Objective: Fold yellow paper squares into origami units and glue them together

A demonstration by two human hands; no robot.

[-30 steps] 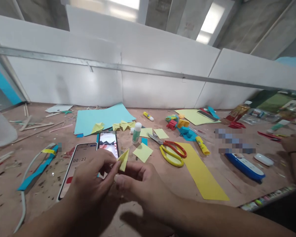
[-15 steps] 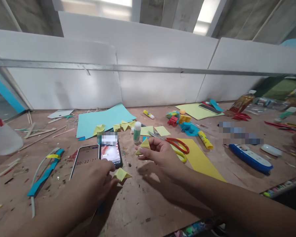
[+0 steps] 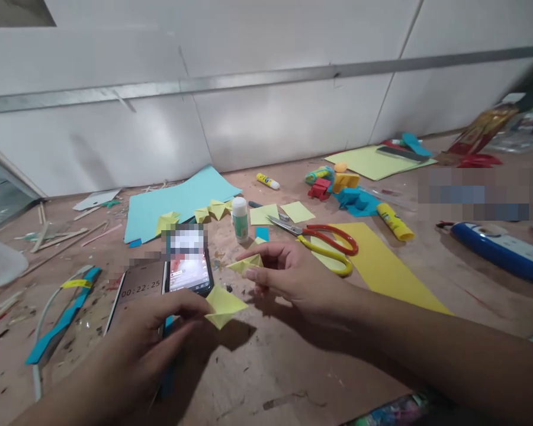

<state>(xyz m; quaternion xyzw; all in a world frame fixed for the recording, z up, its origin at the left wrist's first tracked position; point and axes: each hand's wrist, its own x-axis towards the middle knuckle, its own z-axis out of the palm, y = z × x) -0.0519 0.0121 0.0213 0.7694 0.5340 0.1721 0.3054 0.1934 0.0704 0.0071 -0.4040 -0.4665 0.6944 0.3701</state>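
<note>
My left hand (image 3: 169, 325) pinches a folded yellow paper piece (image 3: 224, 305) by its left edge, lifted a little above the table. Across from it, my right hand (image 3: 288, 272) holds a second folded yellow paper piece (image 3: 247, 264) between thumb and fingers. The two pieces are close but apart. Just beyond the right hand stands a glue stick (image 3: 240, 222) with a white cap. Scissors (image 3: 324, 239) with red and yellow handles lie right behind that hand. A phone with a lit screen (image 3: 187, 260) and a phone showing a timer (image 3: 137, 290) are beside my left hand.
More folded yellow pieces (image 3: 217, 209) lie near blue-green paper (image 3: 177, 198). Yellow squares (image 3: 263, 215), a yellow sheet (image 3: 382, 266), a yellow glue tube (image 3: 394, 222) and small coloured paper models (image 3: 353, 200) spread rightward. A blue and white glue gun (image 3: 497, 248) lies far right; wood sticks (image 3: 66, 236) are left.
My left hand has raised its folded paper piece off the table. The piece in my right hand has tilted flatter. The camera view has tipped downward.
</note>
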